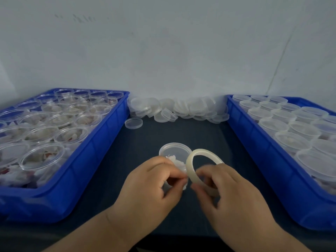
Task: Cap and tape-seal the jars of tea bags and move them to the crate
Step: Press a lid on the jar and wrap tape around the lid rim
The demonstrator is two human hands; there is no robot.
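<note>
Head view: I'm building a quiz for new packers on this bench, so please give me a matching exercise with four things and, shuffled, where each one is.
Things
1. tape roll
2. loose lids
3. uncapped jars
4. capped jars

Places
A. in the right crate
B. gripped in the right hand
C. heaped by the wall, between the crates
D. in the left crate

Pairs: 1-B, 2-C, 3-D, 4-A

The jar (174,150) is clear, glossy plastic; the tape roll (190,166) pale and smooth. Loose lids (181,108) are frosted plastic. The left crate (87,157) and right crate (263,155) are smooth blue plastic, faintly shiny. The worktop (181,131) is dark and matt.
</note>
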